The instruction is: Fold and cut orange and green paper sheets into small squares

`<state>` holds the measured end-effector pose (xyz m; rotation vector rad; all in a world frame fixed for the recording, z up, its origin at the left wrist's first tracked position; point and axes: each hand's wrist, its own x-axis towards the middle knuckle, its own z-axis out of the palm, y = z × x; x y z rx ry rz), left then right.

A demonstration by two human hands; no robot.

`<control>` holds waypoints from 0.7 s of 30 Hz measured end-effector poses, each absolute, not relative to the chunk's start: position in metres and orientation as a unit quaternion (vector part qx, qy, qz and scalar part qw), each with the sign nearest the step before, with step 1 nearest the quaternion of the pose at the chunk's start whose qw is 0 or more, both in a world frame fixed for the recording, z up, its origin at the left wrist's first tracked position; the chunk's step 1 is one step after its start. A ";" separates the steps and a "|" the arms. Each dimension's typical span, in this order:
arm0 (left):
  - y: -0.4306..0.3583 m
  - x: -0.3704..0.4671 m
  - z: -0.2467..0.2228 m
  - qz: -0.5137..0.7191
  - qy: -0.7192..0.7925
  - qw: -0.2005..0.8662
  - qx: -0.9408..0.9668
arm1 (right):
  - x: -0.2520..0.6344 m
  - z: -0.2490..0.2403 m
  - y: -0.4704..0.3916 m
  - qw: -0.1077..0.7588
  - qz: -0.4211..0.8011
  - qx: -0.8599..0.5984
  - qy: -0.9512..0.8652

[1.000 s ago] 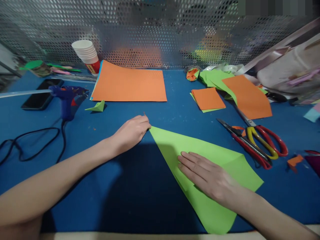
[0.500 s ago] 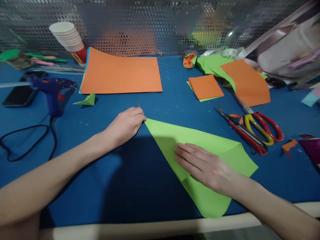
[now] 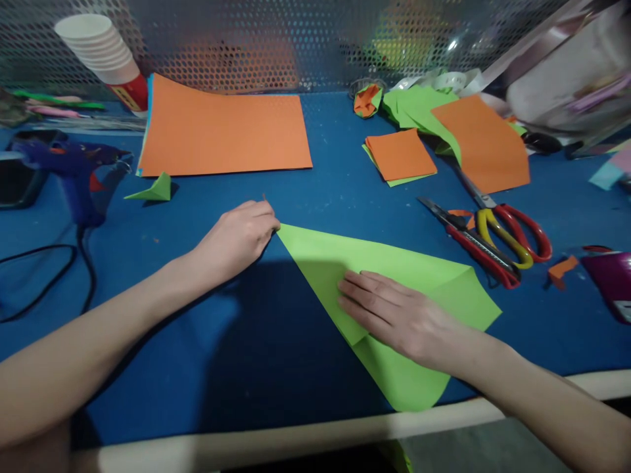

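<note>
Paper [image 3: 315, 269], green, light, creasable: on tabletop [image 3: 266, 368], best held by corners. Our left hand [image 3: 244, 236]: fingers pinched on its tip. Our right hand [image 3: 394, 315]: laid flat, fingers together, unclamped.

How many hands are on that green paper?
2: the left hand at the pointed tip of the green paper, the right hand lying flat on its middle.
</note>
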<state>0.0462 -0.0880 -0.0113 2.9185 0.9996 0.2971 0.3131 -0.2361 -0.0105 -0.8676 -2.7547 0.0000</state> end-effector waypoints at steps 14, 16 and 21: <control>-0.111 0.062 0.005 -0.011 0.373 0.005 0.928 | 0.308 -0.003 -0.235 0.130 -0.075 -0.295 -0.944; -0.112 0.063 0.005 -0.011 0.372 0.001 0.928 | 0.308 -0.003 -0.235 0.129 -0.075 -0.293 -0.944; -0.112 0.063 0.003 -0.007 0.367 -0.018 0.930 | 0.310 -0.004 -0.235 0.108 -0.068 -0.285 -0.950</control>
